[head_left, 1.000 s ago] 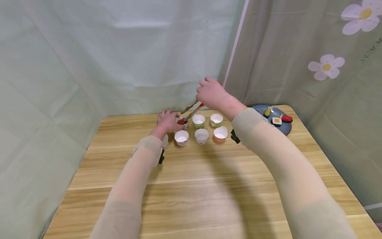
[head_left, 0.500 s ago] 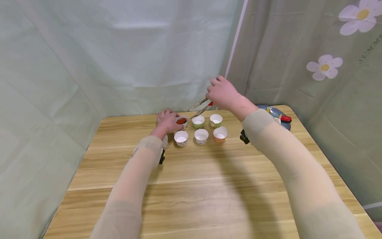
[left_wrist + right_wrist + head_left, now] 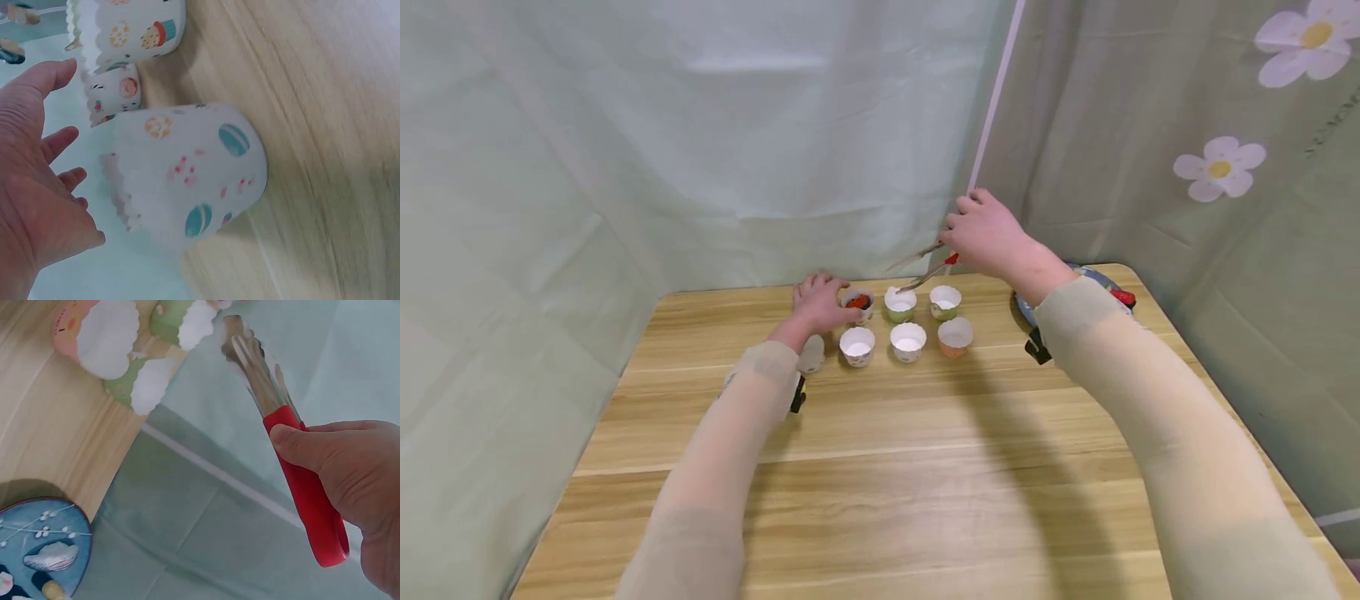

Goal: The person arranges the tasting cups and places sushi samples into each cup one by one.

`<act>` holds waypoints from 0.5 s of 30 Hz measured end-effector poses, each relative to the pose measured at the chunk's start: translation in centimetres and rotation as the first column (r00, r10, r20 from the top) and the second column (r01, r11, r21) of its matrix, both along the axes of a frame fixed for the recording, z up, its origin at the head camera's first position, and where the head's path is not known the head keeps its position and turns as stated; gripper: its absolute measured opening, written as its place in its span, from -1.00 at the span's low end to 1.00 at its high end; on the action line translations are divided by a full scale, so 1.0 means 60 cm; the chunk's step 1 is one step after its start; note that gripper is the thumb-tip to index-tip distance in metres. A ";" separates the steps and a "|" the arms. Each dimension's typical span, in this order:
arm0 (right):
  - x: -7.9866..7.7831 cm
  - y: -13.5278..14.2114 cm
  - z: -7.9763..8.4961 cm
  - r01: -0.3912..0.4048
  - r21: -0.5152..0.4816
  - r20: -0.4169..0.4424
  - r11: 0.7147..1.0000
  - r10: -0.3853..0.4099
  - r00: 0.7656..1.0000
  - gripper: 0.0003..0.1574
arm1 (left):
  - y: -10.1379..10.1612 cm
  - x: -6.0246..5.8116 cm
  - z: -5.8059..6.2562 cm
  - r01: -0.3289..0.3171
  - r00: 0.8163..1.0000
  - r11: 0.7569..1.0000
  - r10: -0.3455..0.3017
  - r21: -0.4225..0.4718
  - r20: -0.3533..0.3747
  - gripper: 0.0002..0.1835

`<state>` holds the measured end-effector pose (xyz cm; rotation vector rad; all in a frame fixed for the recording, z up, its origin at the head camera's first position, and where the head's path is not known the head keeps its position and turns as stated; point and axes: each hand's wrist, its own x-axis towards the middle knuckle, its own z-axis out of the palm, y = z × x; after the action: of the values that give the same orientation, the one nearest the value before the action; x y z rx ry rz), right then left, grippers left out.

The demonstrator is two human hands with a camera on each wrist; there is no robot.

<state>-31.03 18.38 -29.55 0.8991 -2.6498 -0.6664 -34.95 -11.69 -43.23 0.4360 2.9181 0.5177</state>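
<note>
My left hand (image 3: pixel 822 304) is beside a paper baking cup (image 3: pixel 863 317) in the back row, which contains a red and black toy sushi piece (image 3: pixel 857 302). Its fingers are spread and loosely bent, with nothing held in the left wrist view. A white patterned cup (image 3: pixel 187 169) stands close to that palm. Red-handled metal tongs (image 3: pixel 306 494) are gripped in my right hand (image 3: pixel 988 233), thumb along the handle. The tongs' tips are apart, with nothing between them, near a green cup (image 3: pixel 900 312) in the head view.
More paper cups stand in two rows, including another green cup (image 3: pixel 945 308) and an orange one (image 3: pixel 955 346). A blue plate (image 3: pixel 78 528) with several toy sushi pieces sits at the back right, partly behind my right sleeve (image 3: pixel 1097 325). Curtains hang behind the table (image 3: pixel 887 500).
My right hand has moved right with the tongs, whose tips have left the cup with the red and black sushi piece. My left hand has stayed almost in place.
</note>
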 end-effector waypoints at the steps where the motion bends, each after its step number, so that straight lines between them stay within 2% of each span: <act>1: 0.001 0.006 -0.001 0.003 -0.003 0.000 1.000 -0.003 1.000 -0.73 | -0.001 0.000 0.003 0.005 1.000 1.000 -0.005 0.011 -0.004 -0.16; 6: 0.005 0.039 -0.009 0.028 -0.007 0.011 1.000 -0.028 1.000 -0.44 | -0.007 0.005 0.018 0.031 0.999 0.998 -0.029 0.057 -0.030 -0.18; 15: 0.017 0.083 -0.014 0.021 -0.059 -0.018 0.998 -0.022 1.000 -0.39 | -0.013 0.018 0.037 0.051 0.997 0.994 -0.045 0.092 -0.062 -0.15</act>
<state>-30.04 23.37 -30.38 0.8450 -2.6519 -0.5951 -33.88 -12.47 -41.03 0.5416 2.9406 0.6480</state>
